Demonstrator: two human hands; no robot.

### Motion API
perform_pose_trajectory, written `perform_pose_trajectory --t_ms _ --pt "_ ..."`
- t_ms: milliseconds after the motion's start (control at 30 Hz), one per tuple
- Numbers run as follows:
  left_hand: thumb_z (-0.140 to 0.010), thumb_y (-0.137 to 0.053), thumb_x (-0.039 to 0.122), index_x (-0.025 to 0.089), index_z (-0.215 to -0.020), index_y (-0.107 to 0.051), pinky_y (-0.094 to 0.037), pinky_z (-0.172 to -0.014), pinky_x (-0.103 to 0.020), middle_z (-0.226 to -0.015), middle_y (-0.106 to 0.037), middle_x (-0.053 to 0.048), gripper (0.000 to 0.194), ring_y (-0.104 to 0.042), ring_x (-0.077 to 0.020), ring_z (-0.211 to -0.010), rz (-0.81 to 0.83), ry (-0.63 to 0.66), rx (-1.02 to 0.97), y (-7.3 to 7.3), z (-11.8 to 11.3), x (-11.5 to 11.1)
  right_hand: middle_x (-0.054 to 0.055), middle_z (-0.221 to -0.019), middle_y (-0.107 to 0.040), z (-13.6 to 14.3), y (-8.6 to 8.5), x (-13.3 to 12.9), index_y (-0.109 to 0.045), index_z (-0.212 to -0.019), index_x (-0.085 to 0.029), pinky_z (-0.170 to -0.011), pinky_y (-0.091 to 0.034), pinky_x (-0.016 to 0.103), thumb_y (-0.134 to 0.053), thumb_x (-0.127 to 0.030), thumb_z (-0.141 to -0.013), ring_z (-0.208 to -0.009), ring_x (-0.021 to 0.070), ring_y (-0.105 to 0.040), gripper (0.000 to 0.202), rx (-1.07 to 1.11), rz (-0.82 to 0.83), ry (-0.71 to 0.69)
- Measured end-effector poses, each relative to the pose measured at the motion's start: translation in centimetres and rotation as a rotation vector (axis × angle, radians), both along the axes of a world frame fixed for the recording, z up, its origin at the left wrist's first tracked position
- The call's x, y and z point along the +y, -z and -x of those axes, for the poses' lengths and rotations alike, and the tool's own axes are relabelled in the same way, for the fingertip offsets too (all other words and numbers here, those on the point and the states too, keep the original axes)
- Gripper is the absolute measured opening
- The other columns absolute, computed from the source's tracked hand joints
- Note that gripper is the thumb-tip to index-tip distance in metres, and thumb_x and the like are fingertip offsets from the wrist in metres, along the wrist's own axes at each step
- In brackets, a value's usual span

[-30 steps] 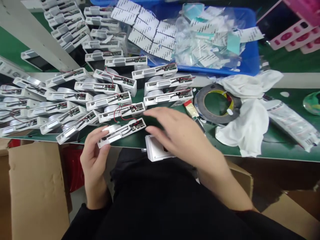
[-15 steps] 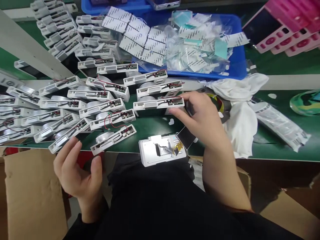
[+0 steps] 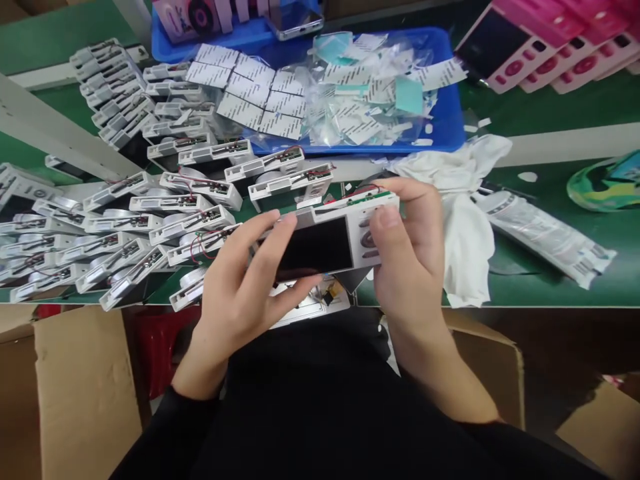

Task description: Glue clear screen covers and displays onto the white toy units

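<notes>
My right hand (image 3: pixel 413 260) grips the right end of a white camera body (image 3: pixel 320 245), thumb on the front beside the round buttons. The body is held tilted above the table edge, its dark screen towards me, and green circuit board and red wire show along its open top. My left hand (image 3: pixel 237 290) is closed around the left end, fingers over the upper edge and thumb at the lower edge. Beneath it, partly hidden, lies a white casing part (image 3: pixel 337 300) with a metal plate and yellow tape. A dark flat panel (image 3: pixel 357 279) adjoins that part.
Rows of similar open white camera bodies (image 3: pixel 187 223) stand on the left of the green table. Behind is a blue tray (image 3: pixel 453 127) with labels and film. Pink cameras (image 3: pixel 505 50), a white cloth (image 3: pixel 467 247) and a silver packet (image 3: pixel 545 233) occupy the right side.
My right hand has lifted a camera body from the front of the row and brought it nearer. My left hand has moved right and taken hold of its other end. The view has shifted slightly.
</notes>
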State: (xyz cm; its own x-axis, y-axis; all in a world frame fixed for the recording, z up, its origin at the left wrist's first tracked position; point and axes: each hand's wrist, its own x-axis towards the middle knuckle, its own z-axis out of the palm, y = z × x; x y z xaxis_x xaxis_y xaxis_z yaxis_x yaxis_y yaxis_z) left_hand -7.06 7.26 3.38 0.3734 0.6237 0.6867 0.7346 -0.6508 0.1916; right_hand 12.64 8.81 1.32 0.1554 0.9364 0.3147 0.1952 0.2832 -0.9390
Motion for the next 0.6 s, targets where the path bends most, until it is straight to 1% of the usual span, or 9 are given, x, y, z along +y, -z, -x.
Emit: perform_pose_trajectory --t_ms 100,200,300,367,400,433,500,533,600 --pt "-0.096 -0.089 0.040 0.014 -0.160 -0.055 -0.069 -0.112 -0.039 -0.136 -0.077 -0.014 0.077 -0.078 -0.0277 -0.127 -0.011 0.021 0.019 -0.2 0.1 -0.2 0.002 -0.105 -0.068 -0.4 -0.1 -0.4 -0.058 -0.128 -0.035 -0.065 -0.058 0.035 -0.051 -0.060 -0.114 -0.083 0.0192 -0.070 0.029 0.020 0.060 -0.048" --pt "-0.096 -0.088 0.045 0.015 -0.163 -0.052 -0.069 -0.112 -0.036 -0.134 -0.079 -0.013 0.082 -0.080 -0.0265 -0.125 -0.015 -0.002 -0.004 0.4 0.5 -0.6 0.002 -0.105 -0.069 -0.5 -0.2 -0.8 -0.058 -0.127 -0.035 -0.064 -0.059 0.035 -0.054 -0.059 -0.114 -0.079 0.0179 -0.069 0.028 0.053 0.076 -0.083" --pt "-0.098 -0.080 0.062 0.023 -0.164 -0.053 -0.073 -0.102 -0.034 -0.137 -0.079 -0.008 0.082 -0.083 -0.0259 -0.119 0.057 -0.055 -0.092 0.9 0.8 -1.1 0.001 -0.098 -0.066 -0.5 -0.2 -1.0 -0.058 -0.126 -0.034 -0.062 -0.058 0.034 -0.056 -0.058 -0.113 -0.075 0.0170 -0.066 0.027 0.079 0.087 -0.115" --pt "-0.099 -0.078 0.065 0.028 -0.168 -0.047 -0.076 -0.094 -0.037 -0.140 -0.077 -0.008 0.085 -0.083 -0.0273 -0.119 0.138 -0.063 -0.123 0.7 0.9 -1.4 -0.001 -0.089 -0.061 -0.5 -0.3 -1.1 -0.059 -0.126 -0.034 -0.058 -0.055 0.032 -0.057 -0.058 -0.114 -0.069 0.0156 -0.061 0.026 0.087 0.101 -0.123" --pt "-0.099 -0.079 0.063 0.030 -0.172 -0.042 -0.076 -0.096 -0.040 -0.144 -0.076 -0.008 0.088 -0.082 -0.0288 -0.123 0.174 -0.051 -0.123 0.5 1.0 -1.5 -0.001 -0.087 -0.060 -0.5 -0.4 -1.1 -0.059 -0.126 -0.035 -0.057 -0.054 0.031 -0.056 -0.058 -0.114 -0.067 0.0150 -0.060 0.026 0.095 0.106 -0.124" --pt "-0.099 -0.080 0.061 0.032 -0.175 -0.036 -0.075 -0.102 -0.044 -0.149 -0.073 -0.009 0.092 -0.080 -0.0305 -0.130 0.205 -0.036 -0.122 0.2 1.0 -1.5 -0.002 -0.087 -0.061 -0.6 -0.4 -1.1 -0.060 -0.125 -0.034 -0.058 -0.055 0.030 -0.056 -0.057 -0.114 -0.067 0.0146 -0.060 0.025 0.109 0.113 -0.126" --pt "-0.098 -0.083 0.058 0.035 -0.178 -0.027 -0.067 -0.119 -0.053 -0.163 -0.064 -0.010 0.100 -0.069 -0.0341 -0.147 0.237 0.021 -0.113 -0.1 1.2 -1.4 -0.001 -0.090 -0.064 -0.5 -0.7 -1.0 -0.062 -0.122 -0.034 -0.062 -0.058 0.030 -0.057 -0.056 -0.114 -0.070 0.0140 -0.062 0.024 0.155 0.136 -0.133" --pt "-0.097 -0.084 0.058 0.036 -0.178 -0.026 -0.062 -0.126 -0.057 -0.170 -0.058 -0.009 0.102 -0.062 -0.0355 -0.155 0.244 0.053 -0.111 -0.2 1.3 -1.3 -0.001 -0.091 -0.065 -0.5 -0.8 -1.0 -0.062 -0.120 -0.033 -0.062 -0.058 0.029 -0.058 -0.056 -0.114 -0.071 0.0136 -0.063 0.024 0.183 0.154 -0.139" --pt "-0.092 -0.087 0.061 0.038 -0.178 -0.028 -0.057 -0.130 -0.062 -0.177 -0.049 -0.008 0.107 -0.055 -0.0389 -0.160 0.234 0.105 -0.119 -0.2 1.5 -1.2 -0.002 -0.090 -0.065 -0.5 -1.0 -1.1 -0.063 -0.119 -0.032 -0.060 -0.057 0.028 -0.062 -0.055 -0.112 -0.070 0.0127 -0.062 0.024 0.245 0.200 -0.148"
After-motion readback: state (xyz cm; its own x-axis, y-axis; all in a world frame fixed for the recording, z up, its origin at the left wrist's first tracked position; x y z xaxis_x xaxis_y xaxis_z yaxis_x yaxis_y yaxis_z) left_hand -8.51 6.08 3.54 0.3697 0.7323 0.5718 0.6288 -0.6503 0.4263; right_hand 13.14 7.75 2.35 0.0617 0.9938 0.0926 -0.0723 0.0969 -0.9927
